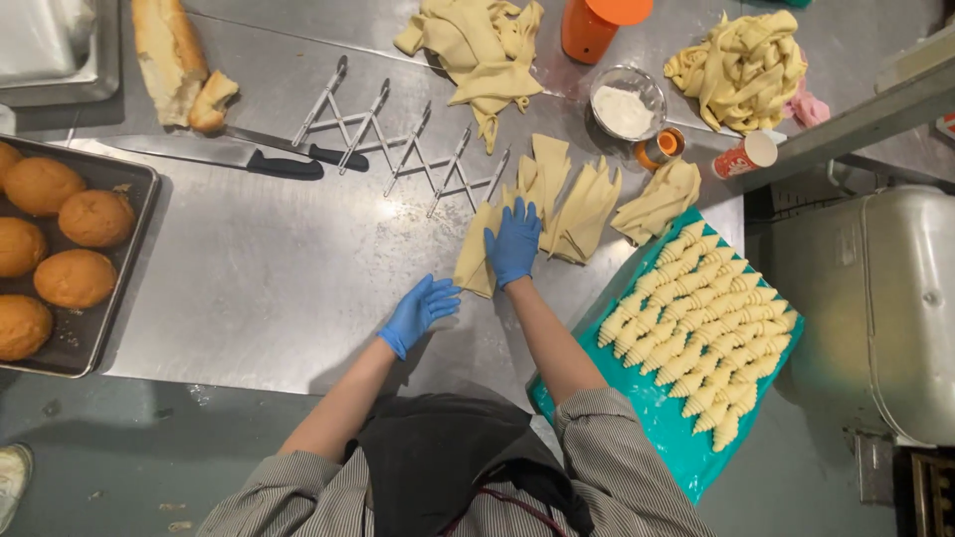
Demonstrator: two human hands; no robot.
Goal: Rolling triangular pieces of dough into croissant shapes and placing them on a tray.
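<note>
The right hand [513, 242] lay flat, fingers spread, on a dough triangle [476, 261] on the steel surface [279, 268]; the left hand [418, 310] hovered open and empty. Rolling seemed underway, needing both palms pushing evenly.

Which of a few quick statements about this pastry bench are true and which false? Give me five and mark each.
1. The right hand rests on a dough triangle. True.
2. The left hand holds a knife. False: it is empty and open above the steel table.
3. Shaped croissants lie in rows on a teal tray. True.
4. The dark baking tray holds raw dough. False: it holds browned buns.
5. The bowl of flour sits on the teal tray. False: it stands on the table.
</note>
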